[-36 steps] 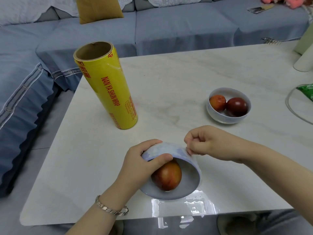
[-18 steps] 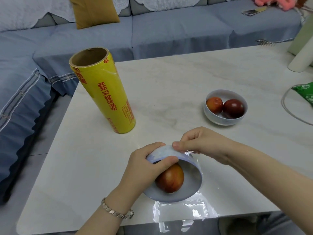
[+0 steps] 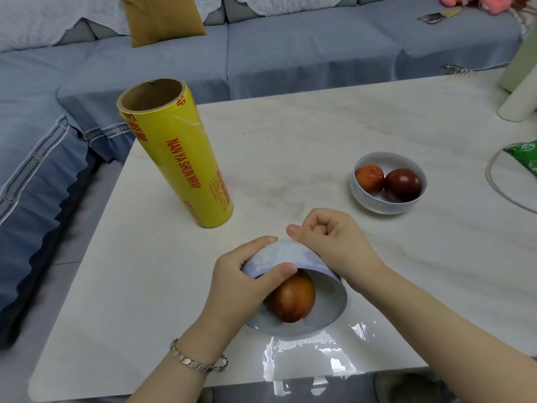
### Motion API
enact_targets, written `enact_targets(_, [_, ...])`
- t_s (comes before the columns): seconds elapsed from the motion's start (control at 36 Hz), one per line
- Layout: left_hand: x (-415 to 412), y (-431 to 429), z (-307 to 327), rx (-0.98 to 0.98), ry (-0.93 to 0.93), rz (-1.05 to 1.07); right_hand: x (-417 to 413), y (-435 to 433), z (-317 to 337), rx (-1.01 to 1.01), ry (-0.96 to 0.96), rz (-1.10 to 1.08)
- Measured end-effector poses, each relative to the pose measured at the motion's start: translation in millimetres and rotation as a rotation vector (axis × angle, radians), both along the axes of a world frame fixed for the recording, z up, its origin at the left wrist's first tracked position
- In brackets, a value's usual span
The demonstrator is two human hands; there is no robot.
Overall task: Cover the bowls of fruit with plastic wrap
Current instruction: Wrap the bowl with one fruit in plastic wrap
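Note:
A pale blue bowl point(image 3: 283, 254) is tipped on its side near the table's front edge, its mouth facing me. One red-orange fruit point(image 3: 293, 298) lies inside. My left hand point(image 3: 241, 283) grips the bowl's upper rim, with the thumb across the mouth. My right hand point(image 3: 331, 242) lies on the bowl's underside with its fingers curled and its thumb along the wall, pinching the clear plastic wrap there. Loose wrap point(image 3: 313, 359) glints on the table below the bowl. A second bowl point(image 3: 377, 203) with two dark red fruits stands uncovered at the right.
A yellow roll of plastic wrap point(image 3: 180, 161) stands upright at the left of the white marble table point(image 3: 290, 126). A white cylinder point(image 3: 517, 103), a green packet point(image 3: 526, 158) and a wire ring sit at the right edge. A blue sofa runs behind and to the left.
My right hand has slid left across the bowl's underside, drawing the wrap with it. The bowl has tipped a little further toward me in my left hand.

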State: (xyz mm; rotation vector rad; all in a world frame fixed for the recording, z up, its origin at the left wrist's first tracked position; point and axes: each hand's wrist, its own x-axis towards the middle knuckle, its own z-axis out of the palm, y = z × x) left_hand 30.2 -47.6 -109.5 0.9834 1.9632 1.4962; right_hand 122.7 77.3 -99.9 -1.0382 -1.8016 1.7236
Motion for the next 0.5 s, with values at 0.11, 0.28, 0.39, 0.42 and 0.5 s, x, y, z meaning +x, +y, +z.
enact_targets(0.11, [0.5, 0.4, 4.1, 0.003, 0.017, -0.04, 6.1, 2.8, -0.9, -0.129, -0.014, -0.02])
enact_targets(0.28, [0.1, -3.1, 0.5, 0.011, -0.024, -0.025, 17.8, 14.0, -3.6, 0.136, -0.161, 0.001])
enact_targets(0.39, [0.0, -3.8, -3.3, 0.01, -0.058, -0.014, 30.7, 6.1, 21.2, 0.467, 0.12, 0.08])
enact_targets(0.42, [0.6, -3.4, -3.0, 0.013, -0.06, -0.013, 32.7, -0.9, 26.0, 0.486, 0.157, 0.189])
enact_targets(0.5, [2.7, -2.2, 0.2, 0.052, -0.071, -0.017, 35.1, -19.4, 22.5, 0.461, 0.098, 0.45])
